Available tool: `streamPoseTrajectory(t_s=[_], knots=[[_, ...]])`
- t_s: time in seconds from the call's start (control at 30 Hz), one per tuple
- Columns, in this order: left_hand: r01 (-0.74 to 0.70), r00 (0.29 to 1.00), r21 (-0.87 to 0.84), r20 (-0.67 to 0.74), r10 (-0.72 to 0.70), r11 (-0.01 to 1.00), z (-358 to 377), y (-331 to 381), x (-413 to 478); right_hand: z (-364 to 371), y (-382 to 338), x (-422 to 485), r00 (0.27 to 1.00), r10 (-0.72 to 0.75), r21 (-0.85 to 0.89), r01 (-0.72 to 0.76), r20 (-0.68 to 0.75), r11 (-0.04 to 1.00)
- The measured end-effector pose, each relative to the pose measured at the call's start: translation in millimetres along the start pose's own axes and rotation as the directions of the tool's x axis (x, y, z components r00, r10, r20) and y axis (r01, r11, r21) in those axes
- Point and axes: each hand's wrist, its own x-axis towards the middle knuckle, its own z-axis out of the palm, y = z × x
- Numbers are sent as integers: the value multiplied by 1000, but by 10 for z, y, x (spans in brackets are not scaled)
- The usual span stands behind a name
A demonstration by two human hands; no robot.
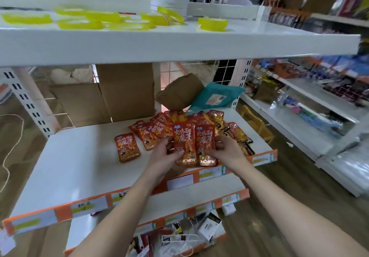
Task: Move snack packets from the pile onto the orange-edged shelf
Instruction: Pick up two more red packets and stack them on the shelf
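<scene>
A pile of red and orange snack packets [179, 120] lies at the back right of the white orange-edged shelf [65, 208]. One red packet [126, 146] lies flat by itself to the left of the pile. My left hand [165, 154] grips a red packet [184, 144] by its left edge, thumb on its front. My right hand [225, 150] holds a second red packet [205, 142] by its right edge. The two packets stand side by side, upright, just above the shelf's front part.
Flattened cardboard [123, 90], a brown pouch [179, 92] and a teal bag [215, 96] lean at the shelf's back. Yellow tape rolls [212, 23] lie on the white shelf above. A lower orange-edged shelf [199, 206] holds small boxes. Stocked shelves [309, 100] stand right.
</scene>
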Motion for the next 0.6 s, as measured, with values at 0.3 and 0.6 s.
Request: streamPoseTrajectory(t_s=[0.3,0.6], knots=[[-59,983,166,183,29,984,633,163,186,-592,146,-423,992,58,242,-29,-111,970],[-140,908,156,414,63,978,2093,445,253,-1732,697,-983,920,133,305,-15,-369,952]])
